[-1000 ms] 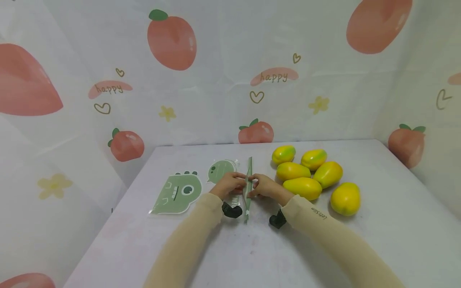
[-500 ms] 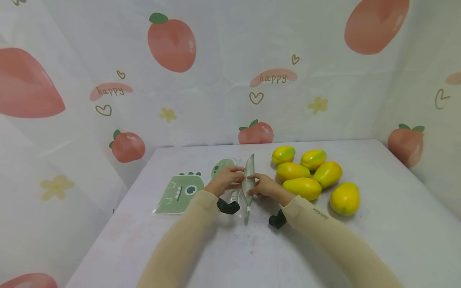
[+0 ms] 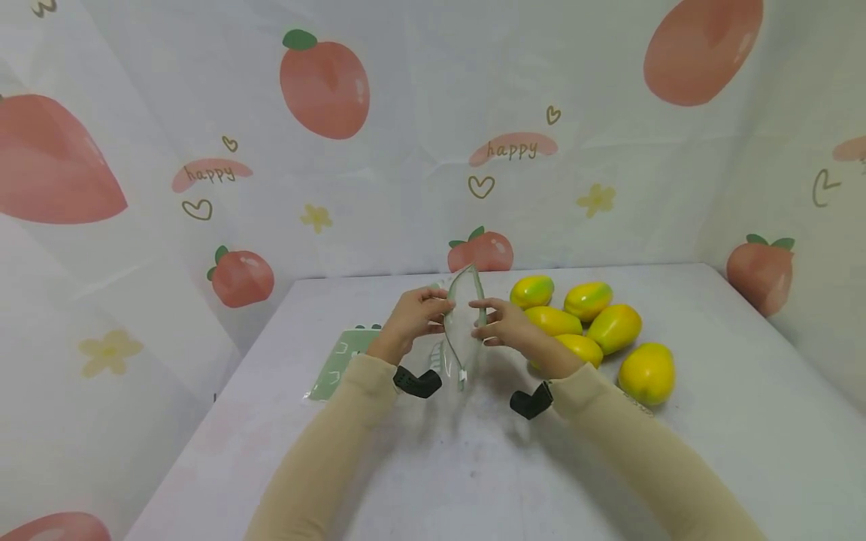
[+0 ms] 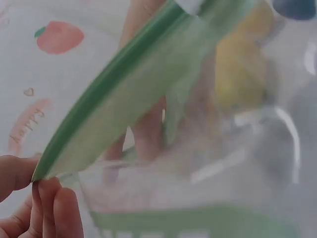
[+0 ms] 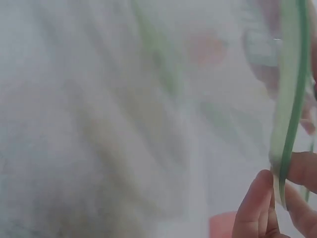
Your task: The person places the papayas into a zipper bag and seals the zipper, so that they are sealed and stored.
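A clear zip bag [image 3: 464, 319] with green edging and a white slider stands up between my hands, its mouth spread apart. My left hand [image 3: 409, 317] pinches one edge of the mouth. Close by in the left wrist view, the thumb and fingertips [image 4: 67, 210] grip the end of the green zip strip [image 4: 94, 101]. With thumb and fingers my right hand [image 3: 514, 328] pinches the opposite edge, and the right wrist view shows its fingertips [image 5: 255, 198] on that strip [image 5: 293, 106]. Part of the bag's green print [image 4: 198, 220] shows through the plastic.
Another bag [image 3: 334, 364], printed with a green monster, lies flat on the left of the table, partly behind my left arm. Several yellow papaya-like fruits [image 3: 614, 329] lie on the right, some overlapped by my right hand. A patterned cloth backdrop [image 3: 399, 188] rises behind the table.
Both hands have risen and drawn apart, lifting the bag and widening its mouth from a narrow slit to a broad opening. The left forearm has moved left over the flat bag.
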Demonstrator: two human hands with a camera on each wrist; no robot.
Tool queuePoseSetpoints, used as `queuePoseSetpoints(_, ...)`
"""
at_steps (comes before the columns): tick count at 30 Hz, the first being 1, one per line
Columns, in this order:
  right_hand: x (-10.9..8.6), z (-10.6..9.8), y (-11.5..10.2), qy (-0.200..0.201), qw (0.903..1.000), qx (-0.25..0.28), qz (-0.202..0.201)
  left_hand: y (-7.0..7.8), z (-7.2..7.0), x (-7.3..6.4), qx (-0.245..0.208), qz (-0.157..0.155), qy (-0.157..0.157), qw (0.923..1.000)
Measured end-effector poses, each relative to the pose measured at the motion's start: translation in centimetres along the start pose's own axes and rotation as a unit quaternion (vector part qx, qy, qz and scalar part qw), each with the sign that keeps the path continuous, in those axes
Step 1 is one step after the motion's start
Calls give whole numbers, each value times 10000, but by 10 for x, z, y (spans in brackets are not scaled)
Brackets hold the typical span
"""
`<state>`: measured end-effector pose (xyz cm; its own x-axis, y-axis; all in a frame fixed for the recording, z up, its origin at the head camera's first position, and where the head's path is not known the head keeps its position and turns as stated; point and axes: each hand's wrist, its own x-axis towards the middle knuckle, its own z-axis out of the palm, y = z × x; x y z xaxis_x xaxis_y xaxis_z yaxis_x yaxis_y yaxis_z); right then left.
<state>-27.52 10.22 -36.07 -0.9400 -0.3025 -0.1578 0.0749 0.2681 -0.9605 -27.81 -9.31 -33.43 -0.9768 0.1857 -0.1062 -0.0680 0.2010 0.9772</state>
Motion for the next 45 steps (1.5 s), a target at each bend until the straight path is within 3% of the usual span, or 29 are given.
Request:
queuePoseSetpoints(6, -13, -12, -13, -103, 9988, 361, -306, 21, -12, -16, 937, 595, 462, 9927)
queuePoseSetpoints(12, -19, -22, -16, -76, 9979, 486, -416, 27, -24, -26, 1957, 955, 939, 9715)
queuePoseSetpoints(16, -21, -26, -16, -40, 9984, 383, -422, 28, -31, -30, 2429, 979, 1037, 9595)
queuePoseSetpoints(20, -22, -30, -13, -39, 9986, 363, -371, 28, -38, -33, 2709, 785, 1002, 9541)
queuePoseSetpoints(24, -23, -31, -10, -55, 9984, 448, -326, 27, -45, -35, 2737, 685, 1053, 9536)
queuePoseSetpoints(32, -23, -29, -12, -71, 9979, 589, -259, 24, -50, -35, 2367, 803, 1093, 9621)
queuePoseSetpoints(37, -21, -26, -11, -67, 9982, 566, -202, 22, -52, -35, 2557, 774, 1141, 9569)
queuePoseSetpoints(45, -17, -17, -8, -85, 9983, 446, -353, 26, -41, -33, 2473, 731, 1149, 9593)
